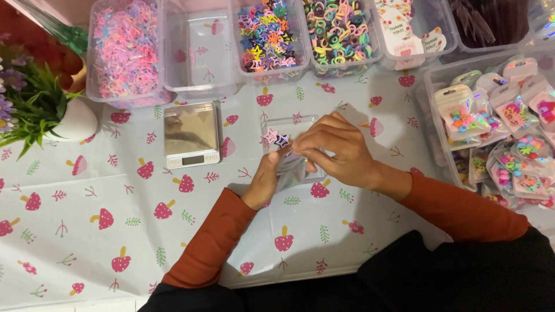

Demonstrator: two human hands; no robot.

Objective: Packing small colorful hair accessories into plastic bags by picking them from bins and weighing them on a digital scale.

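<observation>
Hidden and cut-off parts

The right hand is covering most of the small clear bag and the left hand's fingers; the picture's edges are cropping the potted plant and the bin of packed bags.

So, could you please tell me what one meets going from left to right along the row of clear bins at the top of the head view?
Bin of pink bands → near-empty bin → bin of star clips → bin of coloured rings → bin of cards → bin of dark pieces.
</observation>
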